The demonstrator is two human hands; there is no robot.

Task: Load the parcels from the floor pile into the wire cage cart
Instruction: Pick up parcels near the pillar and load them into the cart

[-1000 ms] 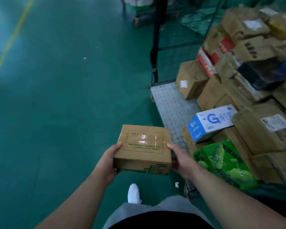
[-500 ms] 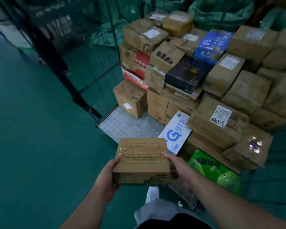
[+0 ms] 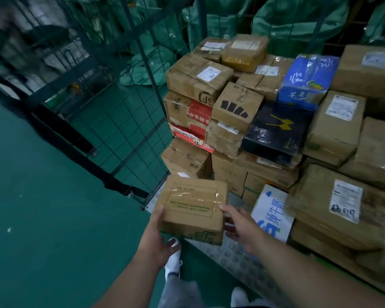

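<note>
Fingers first: the left hand (image 3: 157, 238) is cupping the left side of the taped brown box (image 3: 193, 205), with its thumb lying on the top edge and its fingers (image 3: 172, 243) curling in underneath. The right hand (image 3: 245, 230) is clamping the box's right side, thumb hooking over the top corner and the other fingers bending against the side wall. So the box is sitting squeezed between both hands, up in the air and tilting a bit, hanging over the near-left corner of the wire cage cart's studded metal deck (image 3: 231, 261).

Just right of the box a blue-and-white carton (image 3: 273, 212) is leaning, and a big brown parcel (image 3: 342, 203) with a white label is lying further right. Right behind the box a small brown carton (image 3: 185, 158) is standing, with a tall stack rising on it, including a red-and-white box (image 3: 193, 134) and a black box (image 3: 276, 130) with a yellow mark. That stack is filling most of the space beyond the box. The cart's wire side panel (image 3: 125, 121) is standing behind-left of the box, the green floor (image 3: 42, 218) is stretching off to its left, and green sacks (image 3: 293, 18) are bunching up far behind it.
</note>
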